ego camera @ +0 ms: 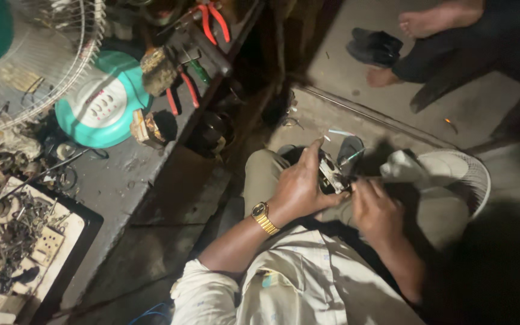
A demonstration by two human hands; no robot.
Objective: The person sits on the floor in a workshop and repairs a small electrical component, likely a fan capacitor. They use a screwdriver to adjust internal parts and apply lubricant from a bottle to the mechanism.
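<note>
Left hand: we see it curled around a small dark motor-like part, fingers wrapped over its top and side, holding it above the lap; a gold wristwatch sits on that wrist.
Right hand: we see it at the right side of the same part, fingers pinched narrow against its edge; what they pinch is too small for us to tell.
Part: dark body with a pale metal plate on its face, held between both hands over the khaki trousers, with thin light wires sticking up and away behind it.
White fan guard: we see it lying just right of the hands, partly under a pale cloth.
Counter: grey, to our left, carrying a teal fan base with a white button panel, red-handled pliers and a tray of loose metal scraps.
Wire fan grille: top left, above the teal base.
Another person: bare feet on the floor at the top right, well apart from our hands.
</note>
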